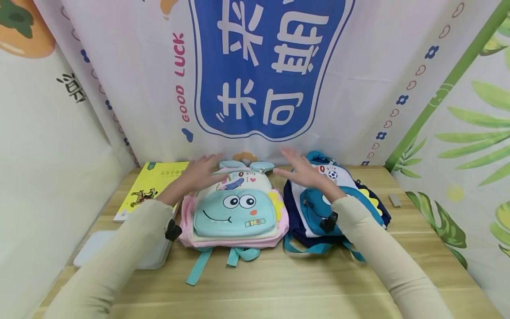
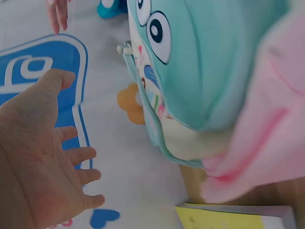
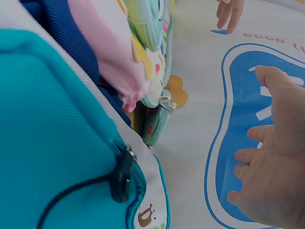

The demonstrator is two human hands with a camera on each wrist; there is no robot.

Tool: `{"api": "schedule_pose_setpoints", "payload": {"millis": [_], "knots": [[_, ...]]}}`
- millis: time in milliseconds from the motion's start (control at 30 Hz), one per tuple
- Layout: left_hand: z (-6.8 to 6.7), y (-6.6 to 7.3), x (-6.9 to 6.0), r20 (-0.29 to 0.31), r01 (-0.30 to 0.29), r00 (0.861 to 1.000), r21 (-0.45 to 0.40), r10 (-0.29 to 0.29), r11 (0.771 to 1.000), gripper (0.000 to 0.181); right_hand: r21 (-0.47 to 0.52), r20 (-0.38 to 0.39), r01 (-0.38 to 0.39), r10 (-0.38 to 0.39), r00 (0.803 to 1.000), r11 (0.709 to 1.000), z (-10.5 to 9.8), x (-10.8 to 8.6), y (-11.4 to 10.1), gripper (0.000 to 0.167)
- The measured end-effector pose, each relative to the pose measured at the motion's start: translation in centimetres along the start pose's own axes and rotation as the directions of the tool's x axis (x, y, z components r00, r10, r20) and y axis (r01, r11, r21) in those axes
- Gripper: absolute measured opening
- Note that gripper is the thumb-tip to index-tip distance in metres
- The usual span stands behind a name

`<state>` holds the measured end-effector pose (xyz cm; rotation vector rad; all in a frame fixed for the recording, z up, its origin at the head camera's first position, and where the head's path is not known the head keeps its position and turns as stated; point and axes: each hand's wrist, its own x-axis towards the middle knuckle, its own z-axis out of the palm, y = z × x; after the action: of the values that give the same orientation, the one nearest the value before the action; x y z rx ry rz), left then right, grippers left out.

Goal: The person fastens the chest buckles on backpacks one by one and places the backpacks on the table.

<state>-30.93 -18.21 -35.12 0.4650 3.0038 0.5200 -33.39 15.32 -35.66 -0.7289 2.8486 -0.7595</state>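
Two bags sit close on the table point(image 1: 259, 292): a pink backpack point(image 1: 235, 219) and a blue backpack point(image 1: 312, 221). Likely trouble: with so little gap, a hasty grab could shove one into the other; pinching slack cloth alone could slip. Your left hand point(image 1: 200, 174) hovers near the pink one's top, your right hand point(image 1: 304, 172) near the blue one's. Fingers spread, nothing held, neither touching.

Cloth point(image 1: 259, 73) reads "GOOD LUCK", pink backpack point(image 1: 235, 212) "DINO".
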Motion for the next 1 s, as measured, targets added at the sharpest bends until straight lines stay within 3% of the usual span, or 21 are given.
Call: {"api": "schedule_pose_setpoints", "payload": {"millis": [267, 400, 500, 567, 667, 800, 1000], "knots": [[1.0, -2.7, -0.8, 0.088, 0.049, 0.996, -0.192, -0.032, 0.980, 0.091, 0.119, 0.053, 0.053, -0.060, 0.997, 0.991, 1.6, 0.2, -0.1, 0.084], [1.6, -3.9, -1.0, 0.104, -0.041, 0.992, -0.258, 0.070, 0.965, 0.089, 0.162, 0.100, 0.050, -0.067, 0.993, 0.985, 2.5, 0.3, -0.2, 0.086], [1.9, -4.7, -1.1, 0.110, -0.145, 0.975, -0.326, 0.190, 0.934, 0.089, 0.177, 0.144, 0.039, -0.065, 0.988, 0.983, 2.9, 0.3, -0.2, 0.091], [2.0, -5.0, -1.3, 0.121, -0.180, 0.963, -0.376, 0.240, 0.909, 0.093, 0.176, 0.172, 0.025, -0.056, 0.983, 0.984, 3.2, 0.3, -0.2, 0.094], [2.1, -5.5, -1.5, 0.166, -0.136, 0.962, -0.397, 0.217, 0.908, 0.097, 0.169, 0.217, -0.001, -0.036, 0.975, 0.986, 3.5, 0.4, 0.0, 0.097], [2.0, -6.2, -1.8, 0.244, -0.009, 0.964, -0.364, 0.105, 0.931, 0.103, 0.167, 0.274, -0.051, 0.004, 0.962, 0.985, 3.8, 0.7, 0.3, 0.100], [2.0, -7.0, -2.1, 0.308, 0.105, 0.951, -0.347, 0.007, 0.932, 0.109, 0.196, 0.352, -0.079, 0.006, 0.936, 0.977, 4.3, 1.1, 0.4, 0.104]]}}
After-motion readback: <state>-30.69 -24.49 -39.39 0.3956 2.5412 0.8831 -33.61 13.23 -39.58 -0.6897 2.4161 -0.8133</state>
